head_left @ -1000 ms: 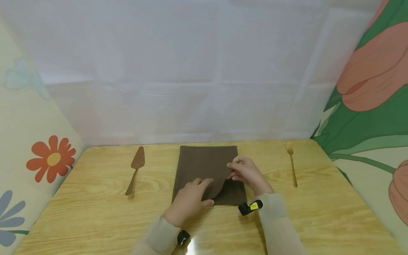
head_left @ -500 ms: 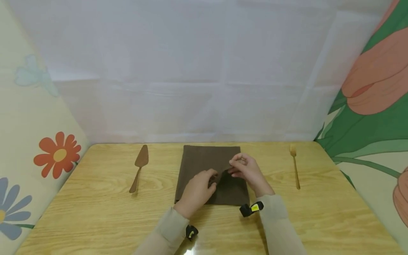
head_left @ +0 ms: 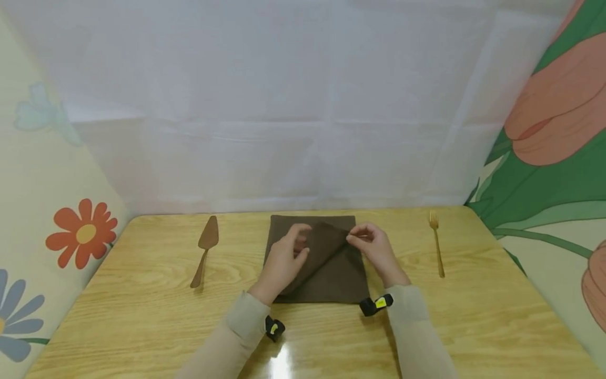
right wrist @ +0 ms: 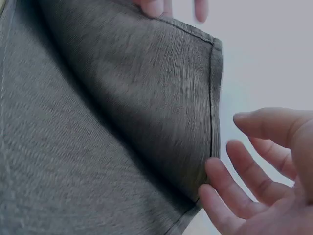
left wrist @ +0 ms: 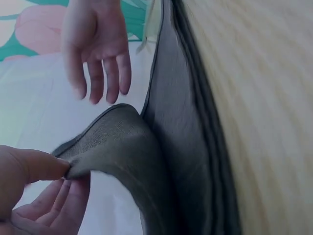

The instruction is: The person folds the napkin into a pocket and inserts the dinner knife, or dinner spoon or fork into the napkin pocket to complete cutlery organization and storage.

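A folded brown cloth napkin [head_left: 331,281] lies mid-table, with one layer's corner folded up and over toward the far side. My left hand [head_left: 280,260] is over the napkin's left part. In the left wrist view, its thumb and fingers [left wrist: 44,166] pinch the lifted edge of the cloth. On the right, my right hand [head_left: 379,255] is beside the raised flap. The right wrist view has its fingers [right wrist: 230,188] spread, thumb apart, fingertips at the flap's hemmed edge [right wrist: 212,112]. The head view hides the left fingers' grip.
A cake server [head_left: 206,242] lies to the left of the napkin and a gold fork [head_left: 437,245] to the right. Behind the wooden table [head_left: 483,316] hangs a white sheet [head_left: 303,116]; flower-printed panels flank both sides.
The lifted layer of the napkin has swung up and toward the far side. My left hand has moved farther from the near edge; the right hand has shifted slightly right.
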The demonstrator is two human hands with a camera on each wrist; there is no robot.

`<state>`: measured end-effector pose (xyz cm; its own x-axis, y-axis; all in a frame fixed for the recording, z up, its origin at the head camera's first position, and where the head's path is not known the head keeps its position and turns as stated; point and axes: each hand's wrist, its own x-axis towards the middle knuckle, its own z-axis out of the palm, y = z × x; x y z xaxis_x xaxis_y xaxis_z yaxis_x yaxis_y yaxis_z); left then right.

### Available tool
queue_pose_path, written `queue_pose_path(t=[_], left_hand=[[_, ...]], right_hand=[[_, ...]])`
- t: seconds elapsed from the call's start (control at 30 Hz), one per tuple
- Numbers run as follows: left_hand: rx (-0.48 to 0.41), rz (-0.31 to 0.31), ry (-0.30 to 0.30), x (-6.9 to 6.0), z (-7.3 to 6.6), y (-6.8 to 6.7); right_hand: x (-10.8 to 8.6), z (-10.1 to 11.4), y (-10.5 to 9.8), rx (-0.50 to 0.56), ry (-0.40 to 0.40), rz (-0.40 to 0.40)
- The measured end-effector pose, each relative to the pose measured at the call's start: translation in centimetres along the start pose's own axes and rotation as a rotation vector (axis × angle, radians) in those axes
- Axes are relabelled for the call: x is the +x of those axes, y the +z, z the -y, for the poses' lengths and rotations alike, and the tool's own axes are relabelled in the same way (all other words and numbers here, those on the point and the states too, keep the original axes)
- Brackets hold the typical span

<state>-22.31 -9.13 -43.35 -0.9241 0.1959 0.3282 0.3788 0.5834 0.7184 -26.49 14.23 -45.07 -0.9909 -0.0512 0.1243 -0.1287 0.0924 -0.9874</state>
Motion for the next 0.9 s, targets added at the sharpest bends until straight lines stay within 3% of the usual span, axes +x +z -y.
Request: queue_pose_path(t=[0.2,0.4,0.63,0.77,0.9], left_hand=[[0.003,-0.023,0.043,0.4,1.2,-1.1],[-0.032,0.012,0.009,1.0,2.1,-2.4],[-0.148,0.103,-0.123,1.6,4.1,-3.9],[-0.245,0.156,-0.203,1.7,5.0,-4.3],[-0.280,0.199,-0.257,1.7,5.6,-4.5]], right_hand=[[0.9,-0.3,0.3,-0.189,-0.029,-0.037],[2.3,-0.1,0.6,-0.336,-0.101,0.003],[3.7,0.2,1.4,-0.506,-0.200,0.097],[4.1,-0.2,2.0,-0.541,-0.189,0.136],[4.3,-0.6,2.7,-0.600,-0.196,0.139]])
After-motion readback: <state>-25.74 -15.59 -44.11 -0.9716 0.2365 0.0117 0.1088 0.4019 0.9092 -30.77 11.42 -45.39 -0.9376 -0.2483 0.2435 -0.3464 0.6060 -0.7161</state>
